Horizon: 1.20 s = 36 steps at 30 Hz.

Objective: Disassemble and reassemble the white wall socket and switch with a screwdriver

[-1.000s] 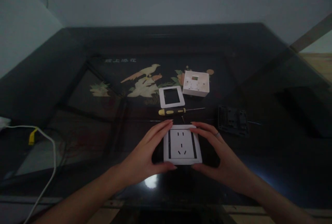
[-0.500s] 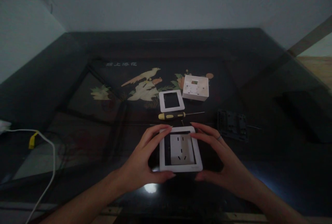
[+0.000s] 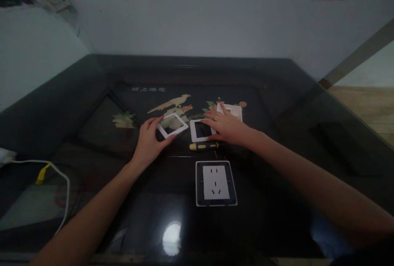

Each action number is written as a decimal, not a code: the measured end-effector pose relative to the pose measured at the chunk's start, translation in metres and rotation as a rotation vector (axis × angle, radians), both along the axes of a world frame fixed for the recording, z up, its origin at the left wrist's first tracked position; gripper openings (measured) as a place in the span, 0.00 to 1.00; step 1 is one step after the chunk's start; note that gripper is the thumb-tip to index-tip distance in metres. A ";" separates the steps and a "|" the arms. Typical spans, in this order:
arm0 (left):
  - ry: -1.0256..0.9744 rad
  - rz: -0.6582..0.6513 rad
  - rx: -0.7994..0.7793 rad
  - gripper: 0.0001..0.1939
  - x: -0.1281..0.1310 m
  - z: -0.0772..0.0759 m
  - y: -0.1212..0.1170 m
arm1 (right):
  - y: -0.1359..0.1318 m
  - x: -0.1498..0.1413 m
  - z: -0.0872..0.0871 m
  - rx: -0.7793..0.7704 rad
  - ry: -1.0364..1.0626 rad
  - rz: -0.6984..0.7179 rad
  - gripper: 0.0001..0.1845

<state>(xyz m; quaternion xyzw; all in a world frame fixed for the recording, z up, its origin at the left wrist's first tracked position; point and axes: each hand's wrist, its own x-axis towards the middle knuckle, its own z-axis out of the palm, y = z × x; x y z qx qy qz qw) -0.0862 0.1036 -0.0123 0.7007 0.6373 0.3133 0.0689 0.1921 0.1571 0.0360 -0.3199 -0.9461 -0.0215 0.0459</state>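
Note:
My left hand (image 3: pixel 150 136) grips a white square socket frame (image 3: pixel 181 129) by its left side, thumb at the near edge and fingers at the far edge. A second white socket frame (image 3: pixel 193 131) lies just right of it, and my right hand (image 3: pixel 227 127) has its fingers and thumb closed around that frame's right side. Nearer to me rests a wall socket (image 3: pixel 216 183) with a white face and dark surround, which neither hand touches. Behind my right hand stands a white mounting box (image 3: pixel 235 111), partly covered by the fingers.
A yellow and black screwdriver (image 3: pixel 203 146) lies below the second frame, its shaft partly hidden. A small screw (image 3: pixel 216 155) is near it. On the left a white cable (image 3: pixel 66 184) with a yellow tag (image 3: pixel 42 174) runs over the dark glossy table (image 3: pixel 147 225).
The frame that both hands held over the socket has been lifted off and carried up and left by my left hand. My right hand has moved up to the second frame. The view has tilted upward.

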 end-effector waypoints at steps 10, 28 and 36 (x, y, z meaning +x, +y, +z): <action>0.138 -0.061 -0.057 0.32 0.001 -0.007 -0.006 | 0.012 -0.008 -0.013 0.080 -0.150 0.112 0.33; 0.152 -0.234 -0.154 0.28 0.021 -0.003 -0.004 | -0.006 0.007 0.012 0.110 0.271 0.025 0.10; -0.022 -0.365 -0.131 0.27 0.049 0.019 0.023 | -0.081 0.050 0.025 0.112 0.393 -0.029 0.07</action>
